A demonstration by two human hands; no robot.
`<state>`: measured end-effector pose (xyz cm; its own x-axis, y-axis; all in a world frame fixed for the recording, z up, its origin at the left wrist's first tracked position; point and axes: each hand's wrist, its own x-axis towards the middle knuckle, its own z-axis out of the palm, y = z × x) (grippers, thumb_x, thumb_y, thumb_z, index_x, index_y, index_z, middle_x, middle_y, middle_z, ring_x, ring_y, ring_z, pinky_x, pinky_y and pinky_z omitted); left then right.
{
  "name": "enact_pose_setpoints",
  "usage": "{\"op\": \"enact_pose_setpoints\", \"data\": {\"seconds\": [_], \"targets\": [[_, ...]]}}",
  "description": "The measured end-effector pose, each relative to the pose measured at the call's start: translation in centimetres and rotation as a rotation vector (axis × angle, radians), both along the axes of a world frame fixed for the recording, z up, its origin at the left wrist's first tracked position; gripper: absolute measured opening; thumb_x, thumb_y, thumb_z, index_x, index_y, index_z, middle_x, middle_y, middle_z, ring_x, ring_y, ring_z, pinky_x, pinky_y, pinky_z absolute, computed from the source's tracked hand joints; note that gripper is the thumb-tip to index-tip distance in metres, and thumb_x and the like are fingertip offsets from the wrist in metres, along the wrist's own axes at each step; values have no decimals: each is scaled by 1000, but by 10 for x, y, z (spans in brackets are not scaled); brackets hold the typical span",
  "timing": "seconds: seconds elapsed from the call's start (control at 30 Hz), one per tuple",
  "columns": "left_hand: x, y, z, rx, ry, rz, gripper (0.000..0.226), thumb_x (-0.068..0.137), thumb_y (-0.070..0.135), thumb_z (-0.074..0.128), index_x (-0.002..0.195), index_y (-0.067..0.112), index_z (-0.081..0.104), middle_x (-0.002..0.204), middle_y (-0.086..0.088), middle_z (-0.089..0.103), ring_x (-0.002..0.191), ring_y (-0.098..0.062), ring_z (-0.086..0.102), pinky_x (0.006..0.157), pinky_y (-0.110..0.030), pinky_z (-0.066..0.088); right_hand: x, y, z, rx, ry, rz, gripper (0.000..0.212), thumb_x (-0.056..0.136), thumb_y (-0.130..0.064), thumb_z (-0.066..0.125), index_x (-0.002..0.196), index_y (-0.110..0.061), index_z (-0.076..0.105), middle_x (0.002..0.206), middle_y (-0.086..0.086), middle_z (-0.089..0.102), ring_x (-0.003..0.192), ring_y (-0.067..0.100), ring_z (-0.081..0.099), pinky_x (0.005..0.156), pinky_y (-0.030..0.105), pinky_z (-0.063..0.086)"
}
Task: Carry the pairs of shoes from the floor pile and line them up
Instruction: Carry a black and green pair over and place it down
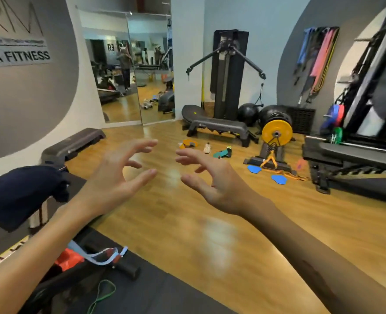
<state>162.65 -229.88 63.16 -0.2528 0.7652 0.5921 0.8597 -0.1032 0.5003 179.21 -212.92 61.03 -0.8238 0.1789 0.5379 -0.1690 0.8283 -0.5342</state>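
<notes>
Several shoes lie scattered on the wooden floor in front of the black step bench: an orange shoe (188,143), a white shoe (207,148) and a teal shoe (223,152). My left hand (119,175) and my right hand (212,177) are both raised in front of me, well short of the shoes. Their fingers are spread and loosely bent, palms facing each other. Neither hand holds anything.
A black step bench (219,128) and a cable machine (227,71) stand behind the shoes. A yellow weight plate (277,132) and two blue pads (254,169) lie right. A dark mat (142,291) with straps is near left. Another step (71,143) sits by the wall mirror (128,69).
</notes>
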Motion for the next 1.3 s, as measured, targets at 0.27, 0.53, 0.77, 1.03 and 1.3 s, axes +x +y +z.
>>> {"op": "enact_pose_setpoints", "data": {"seconds": [0.27,0.53,0.77,1.03,1.3], "targets": [[-145,79,-12,-26,-82,-21,44,84,31,62,126,22,58,121,14,61,113,-3,57,87,-16,49,-119,82,-33,-23,-228,-84,36,97,-34,56,131,-22,57,120,-7,66,110,-2,58,88,18,47],[-231,204,-41,-121,-129,-129,44,85,19,66,129,20,56,124,11,60,114,-2,57,87,-19,51,-190,198,-51,-96,-192,-216,40,96,-34,57,134,-21,55,122,-12,63,112,-7,56,88,24,51],[-280,350,-72,-148,-130,-182,39,87,9,67,123,19,59,121,12,63,113,-5,59,88,-26,53,-223,335,-85,-186,-186,-270,42,95,-38,56,136,-28,53,125,-16,61,116,-4,55,90,26,51],[-307,511,-94,151,-309,-106,18,74,-13,43,73,5,46,74,-12,60,75,-23,65,69,-30,51,-270,488,-93,-309,-110,-256,33,89,6,56,103,-20,70,103,-10,70,101,4,63,82,16,51],[-357,644,-106,116,-416,-76,12,84,7,64,83,17,58,83,-5,62,77,-27,64,70,-29,52,-346,606,-97,-301,152,-297,19,50,14,35,51,-3,44,52,3,44,54,15,39,50,30,30]]}}
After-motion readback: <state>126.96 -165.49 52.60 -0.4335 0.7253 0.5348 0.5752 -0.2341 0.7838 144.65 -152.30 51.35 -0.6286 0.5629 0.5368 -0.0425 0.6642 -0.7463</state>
